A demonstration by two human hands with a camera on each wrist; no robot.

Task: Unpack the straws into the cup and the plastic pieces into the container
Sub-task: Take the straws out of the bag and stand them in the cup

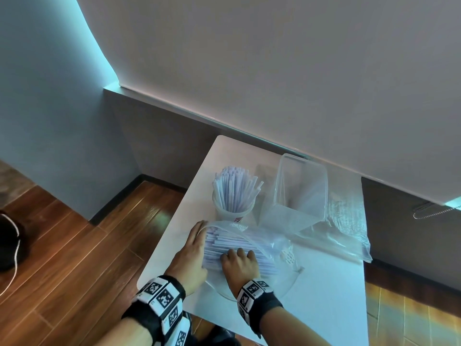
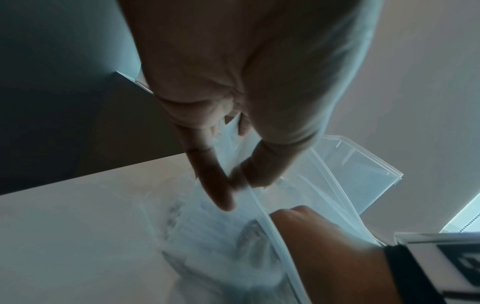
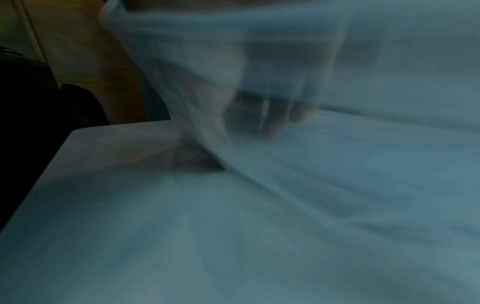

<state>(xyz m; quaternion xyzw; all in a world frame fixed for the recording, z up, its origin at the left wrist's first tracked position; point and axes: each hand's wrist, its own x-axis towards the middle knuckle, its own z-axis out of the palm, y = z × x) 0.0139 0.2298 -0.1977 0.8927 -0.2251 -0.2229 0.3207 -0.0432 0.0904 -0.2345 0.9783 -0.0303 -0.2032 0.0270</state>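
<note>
A clear zip bag (image 1: pixel 268 242) of white straws (image 1: pixel 224 239) lies on the white table (image 1: pixel 324 295). My left hand (image 1: pixel 199 231) pinches the bag's zip rim (image 2: pixel 255 197) between thumb and forefinger and lifts it off the mouth. My right hand (image 1: pixel 238 254) is inside the bag, its fingers (image 3: pixel 265 117) curled down over a bunch of straws; that view is blurred. Just beyond the bag stands the cup (image 1: pixel 233 214), packed with upright straws (image 1: pixel 234 188). The clear square container (image 1: pixel 299 191) stands to the right of the cup.
A second clear plastic bag (image 1: pixel 346 221) lies behind and to the right of the container, reaching the table's right edge. The table's left edge runs close by my left hand, with wooden floor (image 1: pixel 74 258) below. A wall is right behind the table.
</note>
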